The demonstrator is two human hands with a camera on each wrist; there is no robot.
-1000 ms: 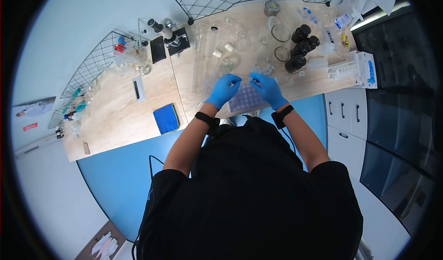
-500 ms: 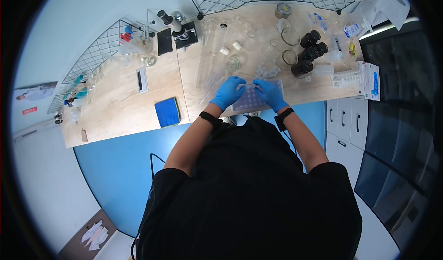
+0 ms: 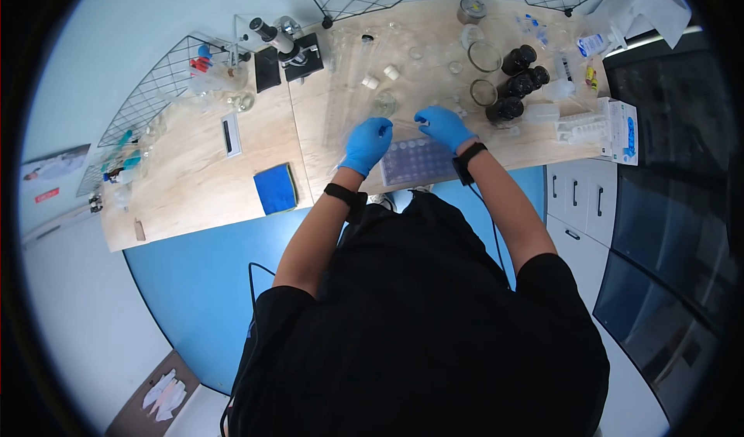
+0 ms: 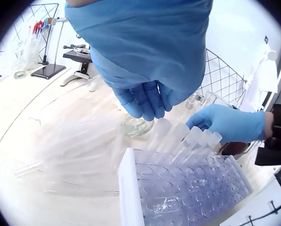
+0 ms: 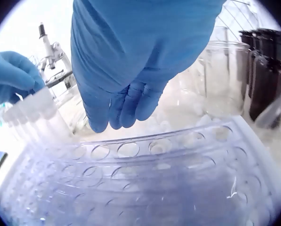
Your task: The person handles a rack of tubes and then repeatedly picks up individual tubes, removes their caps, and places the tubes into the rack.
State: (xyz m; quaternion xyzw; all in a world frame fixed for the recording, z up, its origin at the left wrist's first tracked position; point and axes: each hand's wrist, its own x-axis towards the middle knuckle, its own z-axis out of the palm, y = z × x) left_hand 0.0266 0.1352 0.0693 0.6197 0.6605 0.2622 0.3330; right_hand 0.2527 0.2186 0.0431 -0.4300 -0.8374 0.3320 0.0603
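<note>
A pale, translucent tube rack (image 3: 418, 162) sits at the bench's front edge, its holes seen closely in the right wrist view. White-topped plastic tubes (image 4: 185, 136) stand in a row along its far left side. My blue-gloved left hand (image 3: 366, 146) hovers by the rack's far left corner, fingers curled, close over these tube tops; I cannot tell whether it pinches anything. My gloved right hand (image 3: 447, 129) is behind the rack's right half. Its fingers (image 5: 127, 110) point down, nearly straight, over small white caps (image 5: 161, 127) scattered on the bench. Its fingertips overlap the caps.
Clear plastic tubes in a loose heap (image 4: 74, 155) lie left of the rack. A glass dish (image 3: 384, 104), several dark bottles (image 3: 505, 109) and glass beakers (image 3: 483, 92) stand behind. A microscope (image 3: 283, 46) and a blue cloth (image 3: 275, 189) are further left.
My hands were close together over the rack's far edge and have moved apart, the left one leftward. The right hand has moved over the caps. The head view has shifted slightly.
</note>
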